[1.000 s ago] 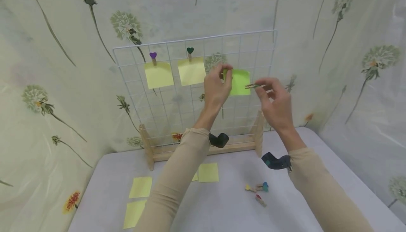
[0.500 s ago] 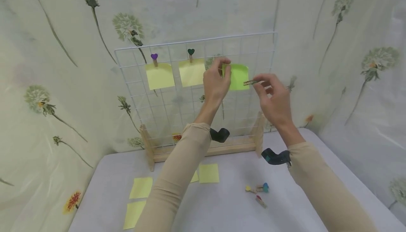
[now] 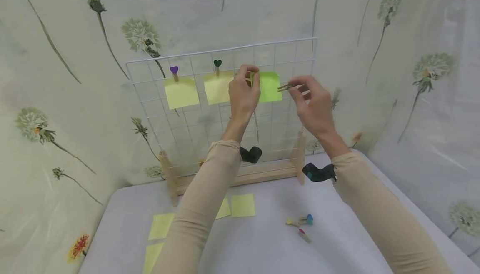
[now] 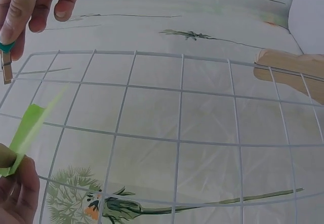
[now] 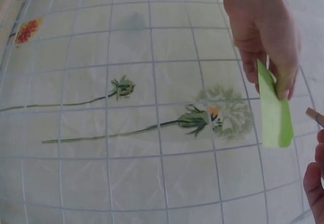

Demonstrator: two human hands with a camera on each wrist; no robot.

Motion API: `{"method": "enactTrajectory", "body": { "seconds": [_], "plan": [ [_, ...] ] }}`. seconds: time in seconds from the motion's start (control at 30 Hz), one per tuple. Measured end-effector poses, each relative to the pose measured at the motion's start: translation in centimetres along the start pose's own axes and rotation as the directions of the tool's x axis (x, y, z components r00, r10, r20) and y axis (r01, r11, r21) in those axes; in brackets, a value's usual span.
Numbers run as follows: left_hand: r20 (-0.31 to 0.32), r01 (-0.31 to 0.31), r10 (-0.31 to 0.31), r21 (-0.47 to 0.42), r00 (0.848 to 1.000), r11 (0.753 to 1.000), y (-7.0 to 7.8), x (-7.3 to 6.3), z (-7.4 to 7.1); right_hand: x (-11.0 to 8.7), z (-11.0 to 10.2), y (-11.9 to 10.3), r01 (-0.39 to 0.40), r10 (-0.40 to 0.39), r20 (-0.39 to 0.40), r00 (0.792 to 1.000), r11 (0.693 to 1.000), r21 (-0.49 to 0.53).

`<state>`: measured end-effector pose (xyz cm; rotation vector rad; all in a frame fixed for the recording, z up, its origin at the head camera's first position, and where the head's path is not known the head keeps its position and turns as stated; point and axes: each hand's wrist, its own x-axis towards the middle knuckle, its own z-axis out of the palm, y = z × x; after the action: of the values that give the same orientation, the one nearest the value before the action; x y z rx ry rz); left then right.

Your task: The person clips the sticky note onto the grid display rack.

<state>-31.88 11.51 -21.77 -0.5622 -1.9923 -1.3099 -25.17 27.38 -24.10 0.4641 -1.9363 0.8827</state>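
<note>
A bright green sticky note (image 3: 269, 87) is pinched at its left edge between the thumb and fingers of my left hand (image 3: 243, 90). The note stands in front of the white wire grid (image 3: 210, 124), near its upper right part. My right hand (image 3: 313, 103) pinches a small wooden clothespin (image 3: 284, 88) beside the note's right edge. In the left wrist view a teal part shows at the end of the clothespin (image 4: 7, 67). Two yellow notes (image 3: 181, 93) hang on the grid to the left, under a purple heart clothespin (image 3: 174, 72) and a dark green heart clothespin (image 3: 217, 66).
Several yellow sticky notes (image 3: 243, 205) lie on the white table (image 3: 262, 249), some partly behind my left sleeve. Loose clothespins (image 3: 304, 235) with heart tops lie at the right. A wooden stand (image 3: 262, 176) holds the grid upright before a flower-patterned curtain (image 3: 180, 11).
Both hands have risen, lifting the green note and the clothespin higher up the grid. My head view has also shifted slightly. Both grips look the same.
</note>
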Motion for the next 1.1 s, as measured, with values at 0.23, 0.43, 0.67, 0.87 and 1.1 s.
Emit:
{"method": "enactTrajectory", "body": {
  "seconds": [0.23, 0.43, 0.67, 0.87, 1.1],
  "plan": [
    [-0.008, 0.003, -0.003, -0.026, 1.0, 1.0, -0.3, 0.1, 0.2, 1.4, 0.2, -0.5, 0.029, -0.029, -0.008, 1.0, 0.999, -0.019],
    [-0.02, 0.006, -0.006, 0.004, 1.0, 1.0, -0.5, 0.2, 0.0, 2.5, 0.5, -1.1, 0.026, -0.026, 0.003, 1.0, 0.999, -0.031],
    [-0.016, 0.029, -0.029, 0.057, 0.999, 0.998, -0.2, 0.4, -0.2, 3.4, 0.7, -0.8, 0.029, -0.029, 0.001, 1.0, 0.998, -0.059],
    [-0.016, 0.039, -0.037, 0.118, 0.999, 0.992, 0.2, 0.6, 0.0, 4.1, 0.6, -1.0, 0.041, -0.041, -0.005, 0.999, 0.996, -0.076],
    [-0.034, 0.038, -0.034, 0.133, 0.999, 0.99, 0.4, 0.8, -0.4, 4.7, 0.9, -1.6, 0.011, -0.012, -0.008, 1.0, 0.998, -0.065]
  ]
}}
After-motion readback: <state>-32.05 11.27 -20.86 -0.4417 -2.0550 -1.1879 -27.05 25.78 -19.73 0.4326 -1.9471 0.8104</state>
